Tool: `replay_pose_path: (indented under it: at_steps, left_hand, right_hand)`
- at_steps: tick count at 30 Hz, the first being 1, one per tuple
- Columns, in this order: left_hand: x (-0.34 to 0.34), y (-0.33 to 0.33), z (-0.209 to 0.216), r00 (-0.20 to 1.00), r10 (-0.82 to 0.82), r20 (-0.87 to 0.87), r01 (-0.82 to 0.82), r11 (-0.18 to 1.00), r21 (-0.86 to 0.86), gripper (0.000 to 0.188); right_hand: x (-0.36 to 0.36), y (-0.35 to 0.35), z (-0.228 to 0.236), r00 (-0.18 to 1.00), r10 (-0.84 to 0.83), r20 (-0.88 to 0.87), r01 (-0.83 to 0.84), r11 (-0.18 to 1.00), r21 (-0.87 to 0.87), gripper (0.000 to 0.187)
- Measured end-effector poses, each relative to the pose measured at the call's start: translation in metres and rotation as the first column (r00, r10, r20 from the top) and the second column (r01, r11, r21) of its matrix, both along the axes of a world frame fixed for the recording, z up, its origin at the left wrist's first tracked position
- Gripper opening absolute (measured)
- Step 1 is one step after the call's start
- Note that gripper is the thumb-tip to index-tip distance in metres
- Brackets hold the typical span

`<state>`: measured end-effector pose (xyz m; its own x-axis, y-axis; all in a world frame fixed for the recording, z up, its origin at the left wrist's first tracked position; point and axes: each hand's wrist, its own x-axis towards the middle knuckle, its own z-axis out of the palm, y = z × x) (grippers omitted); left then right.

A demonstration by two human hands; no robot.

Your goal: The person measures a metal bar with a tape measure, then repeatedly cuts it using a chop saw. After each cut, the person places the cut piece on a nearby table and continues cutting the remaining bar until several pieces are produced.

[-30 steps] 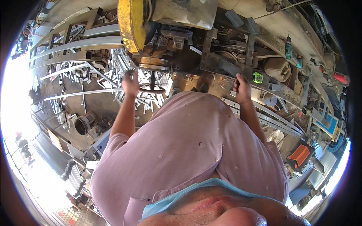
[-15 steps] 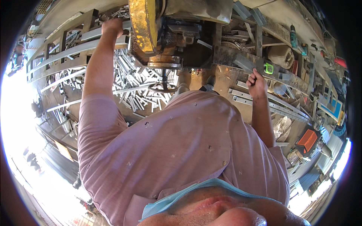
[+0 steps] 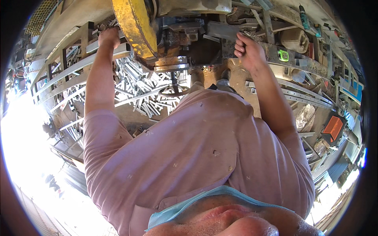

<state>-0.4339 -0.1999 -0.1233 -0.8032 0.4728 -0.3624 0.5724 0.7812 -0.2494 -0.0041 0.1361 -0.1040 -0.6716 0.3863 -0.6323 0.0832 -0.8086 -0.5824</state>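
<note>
My right hand (image 3: 249, 51) pinches the end of a flat grey metal piece (image 3: 221, 30) between thumb and fingers. The piece reaches leftward in front of a dark, greasy machine vise (image 3: 188, 28). Left of the yellow machine guard (image 3: 136, 29), my left hand (image 3: 109, 37) is closed around a long grey metal bar (image 3: 93, 47); its fingertips are partly hidden. That bar lies along the metal frame on the left, and its far end passes behind the guard. Under the vise sits a round handwheel (image 3: 174, 91).
Many short cut metal pieces (image 3: 138, 82) are heaped on the floor beneath the left frame. A green tape measure (image 3: 283, 55) rests on the right-hand beam near a tan plastic can (image 3: 294, 41). Long punched rails (image 3: 301, 98) and an orange-black box (image 3: 334, 129) are farther right.
My right hand has moved left and away from me, from beside the tape measure to the vise, carrying the flat metal piece off the beam. My left hand stays on the bar.
</note>
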Motion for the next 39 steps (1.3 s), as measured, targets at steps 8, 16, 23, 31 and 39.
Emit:
replay_pose_path:
  at_steps: [8, 16, 23, 31, 39]
  left_hand:
    - [0.011, -0.011, -0.009, 0.972, -0.198, -0.127, 0.214, 0.969, 0.123, 0.044]
    - [-0.001, -0.014, -0.007, 0.996, -0.09, 0.008, 0.089, 0.994, 0.071, 0.053]
    - [0.008, -0.016, -0.007, 0.987, -0.152, -0.054, 0.156, 0.985, 0.068, 0.056]
    - [0.007, -0.011, -0.009, 0.993, -0.112, -0.022, 0.112, 0.993, 0.028, 0.059]
    - [0.008, -0.013, -0.009, 0.98, -0.172, -0.098, 0.176, 0.984, 0.03, 0.06]
  right_hand:
    - [-0.097, -0.027, -0.012, 0.996, 0.093, -0.001, -0.093, 0.994, 0.064, 0.024]
    - [-0.155, -0.045, -0.068, 0.979, 0.16, -0.127, -0.148, 0.984, 0.101, 0.02]
    - [-0.175, -0.054, -0.097, 0.978, 0.172, -0.116, -0.155, 0.978, 0.143, 0.019]
    - [-0.144, -0.061, -0.038, 0.916, 0.338, 0.217, -0.396, 0.853, 0.341, 0.022]
    - [-0.133, -0.064, -0.036, 0.87, 0.451, 0.199, -0.493, 0.781, 0.384, 0.082]
